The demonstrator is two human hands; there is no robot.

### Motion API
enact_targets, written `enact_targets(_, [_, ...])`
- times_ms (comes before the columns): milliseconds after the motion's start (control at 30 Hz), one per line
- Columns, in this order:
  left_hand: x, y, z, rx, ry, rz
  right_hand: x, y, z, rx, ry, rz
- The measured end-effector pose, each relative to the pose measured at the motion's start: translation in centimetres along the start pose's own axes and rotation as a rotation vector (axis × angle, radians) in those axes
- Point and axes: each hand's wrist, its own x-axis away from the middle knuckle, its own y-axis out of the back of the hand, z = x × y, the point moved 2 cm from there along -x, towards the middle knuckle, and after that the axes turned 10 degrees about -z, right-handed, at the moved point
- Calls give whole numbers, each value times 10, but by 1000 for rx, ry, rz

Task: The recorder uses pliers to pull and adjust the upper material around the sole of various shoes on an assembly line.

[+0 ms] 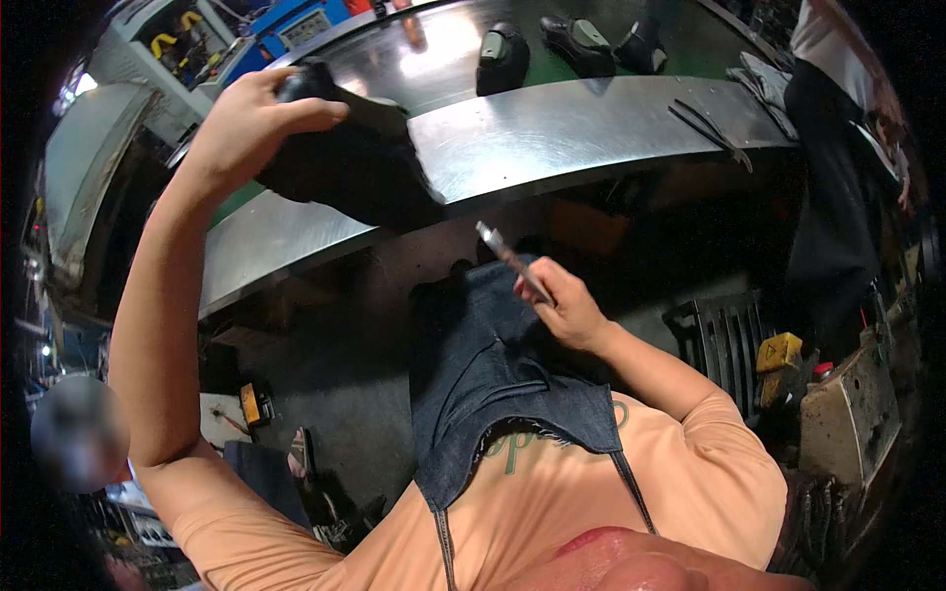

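Note:
My left hand [251, 123] is raised at the upper left, its fingers and thumb closed on one end of a black shoe [345, 163]. A grey-green patch shows along the shoe's upper edge, and its dark side hangs over the metal edge of the bench [552, 133]. In front of my apron, my right hand [567, 300] is wrapped round a slim metal hand tool [505, 254]. The tool's silver tip points up and left, toward the bench and apart from the shoe. Its exact kind cannot be made out.
Several black shoes with pale green tops, one of them a black shoe [504, 59], stand on the green belt [448, 94]. Long-handled pincers [711, 133] lie on the metal ledge at right. Another person [833, 167] stands there. A black slatted crate [724, 345] sits below.

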Motion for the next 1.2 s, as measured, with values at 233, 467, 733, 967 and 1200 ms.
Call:
enact_targets(233, [64,-103,-9,-174,270,430,-26,-8,52,-127,80,-43])
enact_targets(467, [127,-161,63,239,292,331,-15,-33,46,-4,33,122])
enact_targets(733, [186,-158,37,510,247,246,-30,-24,23,-39,-177,120])
enact_targets(967, [198,-169,46,511,104,104,-32,-11,18,-226,-243,218])
enact_targets(1200, [200,-180,70,631,116,118,-33,-7,11,-168,-242,253])
